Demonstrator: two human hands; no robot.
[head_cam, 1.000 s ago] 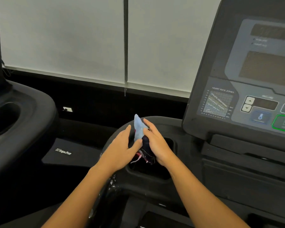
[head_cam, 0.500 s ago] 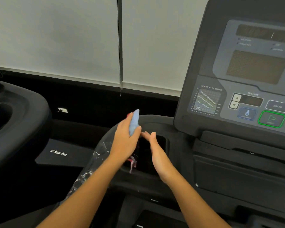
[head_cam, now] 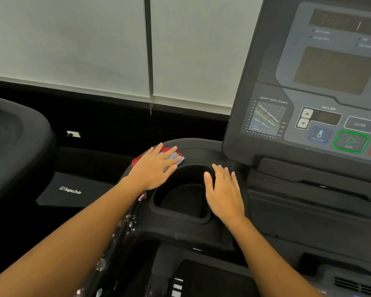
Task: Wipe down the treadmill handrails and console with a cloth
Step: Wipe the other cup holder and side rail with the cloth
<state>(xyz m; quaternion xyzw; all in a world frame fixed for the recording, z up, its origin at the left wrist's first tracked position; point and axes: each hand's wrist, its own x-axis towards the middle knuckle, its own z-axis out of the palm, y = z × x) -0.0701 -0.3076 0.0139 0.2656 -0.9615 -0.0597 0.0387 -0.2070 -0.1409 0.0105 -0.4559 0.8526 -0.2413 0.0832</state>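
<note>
Now the left hand (head_cam: 154,168), fingers straight, presses the cloth (head_cam: 174,157) onto the cup holder rim (head_cam: 198,156).
Right hand (head_cam: 224,190) rests flat opposite; unpinched, the cloth could slide down into it.

Two hands on a treadmill's cup holder rim.
A cloth (head_cam: 173,156) is pressed flat by the left hand (head_cam: 154,168); the right hand (head_cam: 222,189) is laid open beside the console (head_cam: 321,82).

Window wall, dim below
Two pale blinds (head_cam: 73,39), cord (head_cam: 151,97) between; dark wall (head_cam: 116,123) underneath, white socket (head_cam: 73,134).
</note>
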